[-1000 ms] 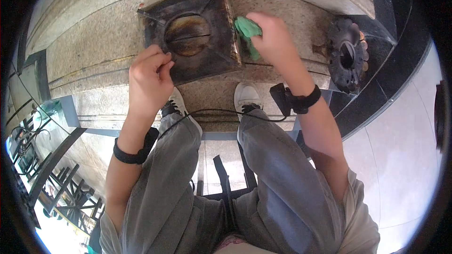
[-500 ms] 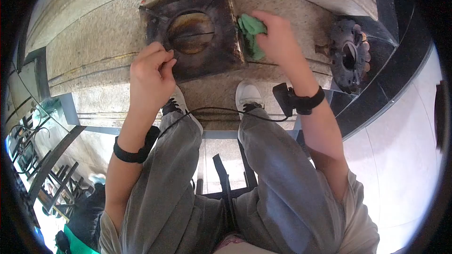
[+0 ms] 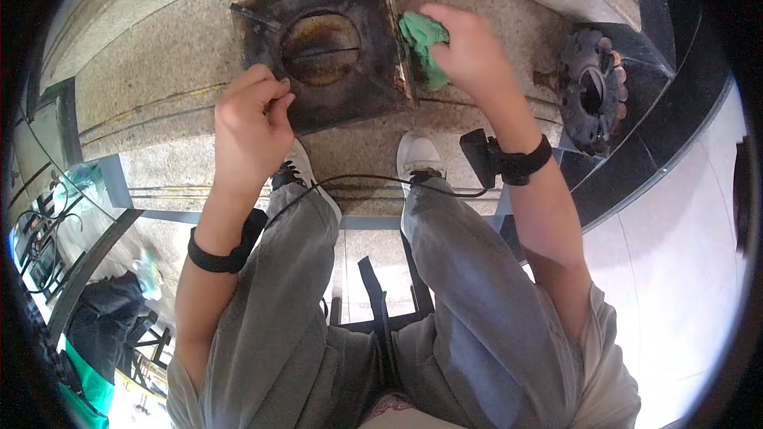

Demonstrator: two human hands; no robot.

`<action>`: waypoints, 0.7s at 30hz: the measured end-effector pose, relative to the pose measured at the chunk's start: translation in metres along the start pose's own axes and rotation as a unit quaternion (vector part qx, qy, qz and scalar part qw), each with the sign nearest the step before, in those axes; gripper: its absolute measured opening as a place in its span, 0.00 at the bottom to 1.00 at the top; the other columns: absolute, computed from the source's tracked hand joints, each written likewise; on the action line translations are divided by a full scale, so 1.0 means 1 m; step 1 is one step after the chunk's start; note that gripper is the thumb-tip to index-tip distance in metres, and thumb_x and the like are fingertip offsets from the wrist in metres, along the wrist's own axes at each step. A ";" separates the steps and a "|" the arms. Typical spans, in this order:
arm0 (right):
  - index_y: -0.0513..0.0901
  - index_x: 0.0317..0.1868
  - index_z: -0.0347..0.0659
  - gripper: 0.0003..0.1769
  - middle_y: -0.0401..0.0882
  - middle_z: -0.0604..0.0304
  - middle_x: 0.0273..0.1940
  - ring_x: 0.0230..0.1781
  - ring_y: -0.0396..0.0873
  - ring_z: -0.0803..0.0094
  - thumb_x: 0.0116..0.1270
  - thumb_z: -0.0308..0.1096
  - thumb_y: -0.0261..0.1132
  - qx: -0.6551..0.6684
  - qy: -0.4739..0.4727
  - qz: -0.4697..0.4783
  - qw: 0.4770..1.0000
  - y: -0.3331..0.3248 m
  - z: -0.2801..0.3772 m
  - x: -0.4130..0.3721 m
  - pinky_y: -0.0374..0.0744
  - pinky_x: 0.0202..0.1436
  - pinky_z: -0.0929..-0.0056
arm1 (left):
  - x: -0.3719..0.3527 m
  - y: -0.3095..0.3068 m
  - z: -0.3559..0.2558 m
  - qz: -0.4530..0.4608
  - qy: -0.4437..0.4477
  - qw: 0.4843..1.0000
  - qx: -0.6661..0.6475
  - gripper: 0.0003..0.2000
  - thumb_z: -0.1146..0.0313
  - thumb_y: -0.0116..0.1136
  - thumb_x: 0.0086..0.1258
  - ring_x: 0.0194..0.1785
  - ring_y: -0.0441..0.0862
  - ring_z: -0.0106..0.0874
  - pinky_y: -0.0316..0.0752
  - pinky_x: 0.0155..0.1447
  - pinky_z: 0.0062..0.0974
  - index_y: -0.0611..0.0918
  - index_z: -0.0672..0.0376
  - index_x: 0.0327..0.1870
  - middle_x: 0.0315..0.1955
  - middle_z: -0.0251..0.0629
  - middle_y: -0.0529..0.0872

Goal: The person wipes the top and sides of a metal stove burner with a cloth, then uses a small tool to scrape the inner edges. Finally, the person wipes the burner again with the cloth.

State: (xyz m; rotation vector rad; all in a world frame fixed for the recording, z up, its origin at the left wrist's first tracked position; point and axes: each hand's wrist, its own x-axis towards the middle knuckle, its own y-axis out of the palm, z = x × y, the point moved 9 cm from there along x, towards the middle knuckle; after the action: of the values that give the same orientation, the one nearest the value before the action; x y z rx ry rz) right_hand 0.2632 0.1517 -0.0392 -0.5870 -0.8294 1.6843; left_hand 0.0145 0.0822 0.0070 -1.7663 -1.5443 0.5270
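A dark, stained square metal plate (image 3: 350,103) with a round opening in its middle rests on the stone step (image 3: 159,71). At its lower left edge my left hand (image 3: 254,123) pinches the plate's rim between thumb and fingers. My right hand (image 3: 469,52) grips a green cloth (image 3: 421,32) against the plate's right side, and part of the cloth hangs down below the fingers. The tips of the right hand's fingers are partly hidden by the cloth.
A blackened round metal part (image 3: 572,95) with a scalloped edge lies at the right of the step. My shoes (image 3: 419,155) stand just below the plate. A black cable (image 3: 358,178) crosses over my legs. Dark furniture and bags are at the lower left.
The plate appears slightly higher in view. My right hand and the green cloth have moved slightly up along its right edge. My left hand keeps its pinch. A dark shape at the lower left has shifted.
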 end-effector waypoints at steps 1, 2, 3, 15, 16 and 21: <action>0.86 0.52 0.43 0.21 0.86 0.42 0.45 0.48 0.83 0.40 0.57 0.26 0.64 -0.003 -0.002 -0.004 1.000 -0.002 0.003 0.000 0.82 0.53 0.46 | 0.000 0.000 0.001 -0.002 -0.001 1.000 -0.004 0.05 0.87 0.65 0.60 0.26 0.77 0.33 0.70 0.30 0.26 0.84 0.71 0.35 0.28 0.43 0.79; 0.86 0.52 0.43 0.21 0.86 0.42 0.45 0.48 0.83 0.40 0.57 0.26 0.64 -0.003 -0.002 -0.004 1.000 -0.003 0.002 0.001 0.82 0.53 0.46 | 0.001 0.000 0.002 -0.004 -0.003 1.000 -0.008 0.05 0.87 0.66 0.60 0.26 0.77 0.33 0.70 0.30 0.25 0.84 0.71 0.36 0.28 0.42 0.79; 0.86 0.52 0.43 0.20 0.86 0.41 0.44 0.47 0.83 0.39 0.56 0.26 0.64 0.003 0.001 0.000 1.000 -0.002 0.001 0.002 0.82 0.53 0.46 | 0.001 -0.001 0.001 -0.003 -0.002 1.000 -0.007 0.05 0.87 0.66 0.60 0.26 0.77 0.33 0.70 0.30 0.25 0.84 0.71 0.36 0.28 0.42 0.79; 0.86 0.52 0.42 0.21 0.85 0.41 0.46 0.48 0.82 0.39 0.56 0.27 0.65 0.001 0.006 0.027 1.000 0.000 0.000 0.006 0.80 0.54 0.46 | 0.002 -0.001 -0.001 0.006 -0.004 1.000 0.014 0.05 0.87 0.65 0.60 0.26 0.78 0.32 0.71 0.30 0.24 0.84 0.73 0.35 0.29 0.43 0.80; 0.86 0.52 0.41 0.21 0.85 0.40 0.47 0.49 0.82 0.39 0.56 0.27 0.65 0.005 0.009 0.020 1.000 -0.001 0.000 0.006 0.80 0.55 0.46 | 0.002 -0.001 -0.002 0.003 -0.001 1.000 0.017 0.05 0.87 0.65 0.60 0.26 0.78 0.32 0.71 0.30 0.24 0.84 0.73 0.35 0.29 0.43 0.80; 0.85 0.54 0.37 0.21 0.85 0.39 0.46 0.50 0.82 0.38 0.58 0.28 0.66 0.045 -0.010 -0.005 0.999 0.007 -0.012 0.000 0.81 0.55 0.49 | 0.002 0.000 -0.001 0.007 -0.007 1.000 0.018 0.05 0.87 0.65 0.60 0.27 0.79 0.32 0.71 0.31 0.24 0.84 0.73 0.36 0.29 0.44 0.81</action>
State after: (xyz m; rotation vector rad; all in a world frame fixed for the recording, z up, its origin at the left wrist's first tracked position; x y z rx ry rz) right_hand 0.2682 0.1531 -0.0518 -0.5051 -0.7641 1.7119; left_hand 0.0151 0.0835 0.0080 -1.7521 -1.5235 0.5711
